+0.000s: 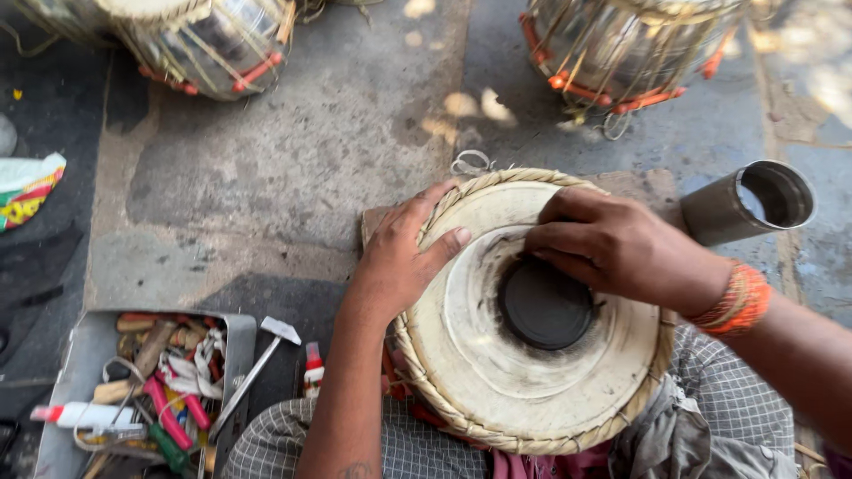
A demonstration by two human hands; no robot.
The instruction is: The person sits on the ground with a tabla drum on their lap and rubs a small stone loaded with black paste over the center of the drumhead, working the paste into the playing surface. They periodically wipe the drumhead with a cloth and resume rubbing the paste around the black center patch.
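Note:
A round drum (497, 372) with a pale skin head, a braided rim and a black centre patch (543, 306) rests between my knees. My left hand (404, 253) grips the drum's left rim, thumb lying on the skin. My right hand (612, 244) is bent over the black patch's upper edge, fingertips pressed down there; whatever is under the fingers is hidden. An orange thread band circles my right wrist.
A metal tin (89, 355) of tools stands at lower left, a small hammer (257, 364) leaning on it. A steel cup (754, 204) lies at right. Two more drums (213, 44) (621, 49) stand at the back. A coloured bag (27, 186) lies far left.

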